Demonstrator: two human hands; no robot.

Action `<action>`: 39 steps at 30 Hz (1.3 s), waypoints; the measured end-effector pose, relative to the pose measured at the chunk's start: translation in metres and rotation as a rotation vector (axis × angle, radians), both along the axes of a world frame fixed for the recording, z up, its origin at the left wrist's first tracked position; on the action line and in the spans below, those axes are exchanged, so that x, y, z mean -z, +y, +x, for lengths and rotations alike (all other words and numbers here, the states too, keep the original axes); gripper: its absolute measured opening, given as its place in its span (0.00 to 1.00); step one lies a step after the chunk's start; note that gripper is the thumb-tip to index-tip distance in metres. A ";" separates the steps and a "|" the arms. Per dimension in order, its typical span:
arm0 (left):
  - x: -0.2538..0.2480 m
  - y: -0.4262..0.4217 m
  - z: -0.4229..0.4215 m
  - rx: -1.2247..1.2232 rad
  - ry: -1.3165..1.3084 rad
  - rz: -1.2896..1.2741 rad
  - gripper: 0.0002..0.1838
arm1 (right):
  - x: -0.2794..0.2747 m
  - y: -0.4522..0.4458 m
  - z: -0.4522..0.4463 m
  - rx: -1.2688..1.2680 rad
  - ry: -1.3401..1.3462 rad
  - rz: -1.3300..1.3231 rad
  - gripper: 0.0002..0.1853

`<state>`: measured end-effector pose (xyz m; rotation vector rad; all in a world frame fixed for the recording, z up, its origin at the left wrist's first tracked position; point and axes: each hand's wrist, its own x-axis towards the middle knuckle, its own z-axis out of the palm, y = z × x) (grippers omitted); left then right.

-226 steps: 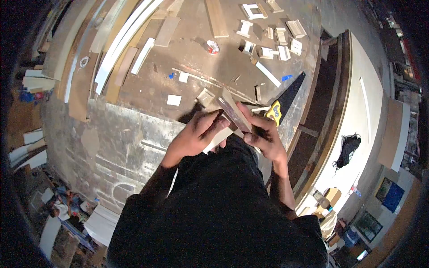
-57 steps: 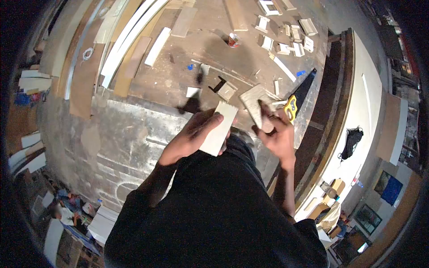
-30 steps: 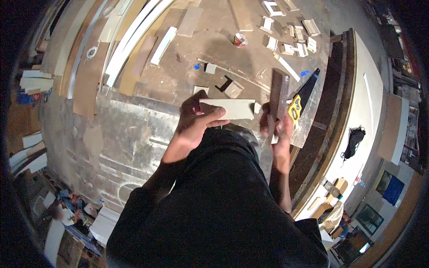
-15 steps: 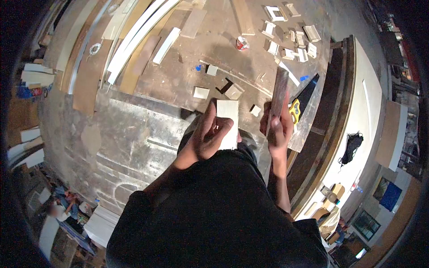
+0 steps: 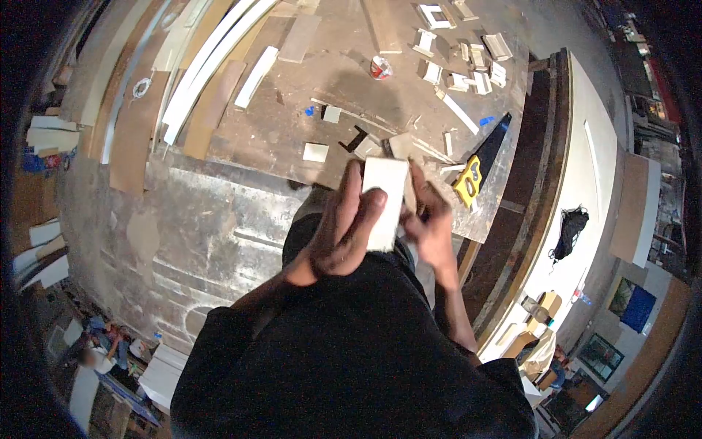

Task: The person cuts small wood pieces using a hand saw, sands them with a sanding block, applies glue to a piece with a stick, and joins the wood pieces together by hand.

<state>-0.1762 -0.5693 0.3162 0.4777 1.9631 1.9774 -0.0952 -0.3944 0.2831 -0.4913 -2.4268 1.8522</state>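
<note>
A pale rectangular wooden block (image 5: 385,201) stands in front of my body, its light broad face turned up toward me. My left hand (image 5: 341,227) is closed on its left side, the thumb lying over the near face. On the other side my right hand (image 5: 433,228) is wrapped round a flat grey-brown bar (image 5: 401,146), which is held close along the block's right edge. Most of the bar is hidden by the block and my fingers, and whether the two touch I cannot tell.
A handsaw with a yellow handle (image 5: 469,181) lies on the worktable to the right. Several small wooden assemblies (image 5: 479,58) and a red-and-white tub (image 5: 380,68) are farther back. Long boards (image 5: 219,66) cover the far left. A pale panel (image 5: 585,183) borders the right side.
My right hand has moved left with the bar, from beside the saw to the block's right edge. The saw handle now shows fully. The view has shifted slightly.
</note>
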 end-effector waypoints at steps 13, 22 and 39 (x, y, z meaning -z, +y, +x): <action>0.003 0.011 -0.007 0.008 -0.085 -0.047 0.32 | -0.031 -0.015 -0.007 -0.057 0.174 -0.186 0.50; -0.008 0.004 -0.033 0.047 -0.395 0.097 0.33 | -0.005 0.034 -0.008 -0.312 -0.010 0.332 0.42; 0.018 0.015 -0.016 0.160 -1.055 0.342 0.21 | -0.015 0.049 -0.043 -0.030 0.021 0.290 0.43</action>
